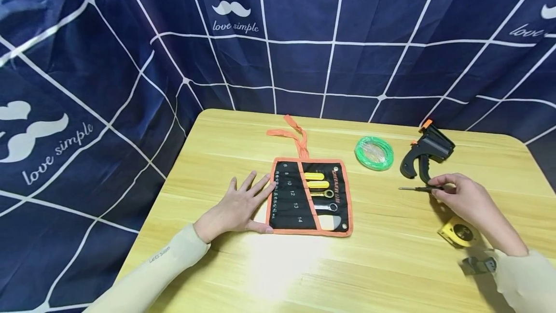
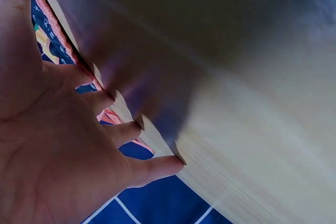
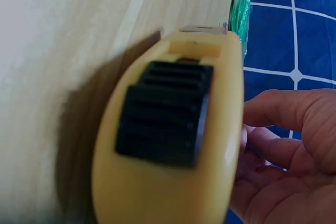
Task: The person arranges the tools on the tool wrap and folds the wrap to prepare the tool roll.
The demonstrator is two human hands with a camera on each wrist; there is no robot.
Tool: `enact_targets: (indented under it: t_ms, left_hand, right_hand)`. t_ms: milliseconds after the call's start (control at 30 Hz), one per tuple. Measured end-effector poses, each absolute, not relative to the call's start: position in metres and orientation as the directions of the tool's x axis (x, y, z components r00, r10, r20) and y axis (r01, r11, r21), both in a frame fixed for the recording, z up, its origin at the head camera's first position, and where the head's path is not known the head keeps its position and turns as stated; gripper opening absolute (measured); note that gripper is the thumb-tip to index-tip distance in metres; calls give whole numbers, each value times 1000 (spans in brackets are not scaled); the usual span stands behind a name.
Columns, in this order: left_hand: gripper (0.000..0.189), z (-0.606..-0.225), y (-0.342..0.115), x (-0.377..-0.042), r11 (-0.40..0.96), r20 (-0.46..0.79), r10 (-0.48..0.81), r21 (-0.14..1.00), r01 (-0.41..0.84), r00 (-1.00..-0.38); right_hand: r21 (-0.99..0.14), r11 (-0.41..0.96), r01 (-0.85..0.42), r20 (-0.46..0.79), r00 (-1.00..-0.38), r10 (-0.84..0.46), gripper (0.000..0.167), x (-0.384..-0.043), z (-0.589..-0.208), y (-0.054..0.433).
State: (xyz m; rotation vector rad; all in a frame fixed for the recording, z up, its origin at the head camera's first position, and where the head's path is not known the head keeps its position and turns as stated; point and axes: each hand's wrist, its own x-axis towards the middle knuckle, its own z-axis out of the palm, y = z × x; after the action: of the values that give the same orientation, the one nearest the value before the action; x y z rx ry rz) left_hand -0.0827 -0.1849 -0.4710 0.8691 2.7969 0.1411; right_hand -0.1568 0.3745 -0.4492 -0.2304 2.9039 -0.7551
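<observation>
My left hand (image 1: 236, 206) rests flat with spread fingers at the left edge of a black tool pouch (image 1: 286, 206) with orange trim. In the left wrist view, its fingertips touch the table along the pouch's border. The pouch pockets hold two yellow pieces (image 1: 318, 184), two wrenches (image 1: 327, 207) and a pale rounded piece (image 1: 327, 222). At the right, my right hand (image 1: 469, 199) pinches a small screwdriver (image 1: 412, 188) with a thin metal shaft pointing left. A yellow tape measure (image 3: 163, 187) sits beside that hand and fills much of the right wrist view, where the screwdriver is hidden.
Behind my right hand lies a black clamp (image 1: 432, 148) with orange tips. A coil of green wire (image 1: 359, 152) lies left of it. Orange ties (image 1: 299, 144) trail behind the pouch. A blue curtain (image 1: 299, 64) hangs along the back and left of the wooden table (image 1: 382, 255).
</observation>
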Motion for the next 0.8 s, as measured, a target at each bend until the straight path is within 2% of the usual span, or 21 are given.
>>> enact_targets:
  t_ms: [367,800]
  left_hand:
    - [115,-473,-188,-85,791,-98,607,168,588,-789]
    - [119,-478,-190,-86,793,-116,605,182,582,-788]
  right_hand:
    - [-469,878,-93,-173,-965,-195,27,-157,-444,374]
    - [-477,874,-92,-188,-961,-203,22,-156,-448,371]
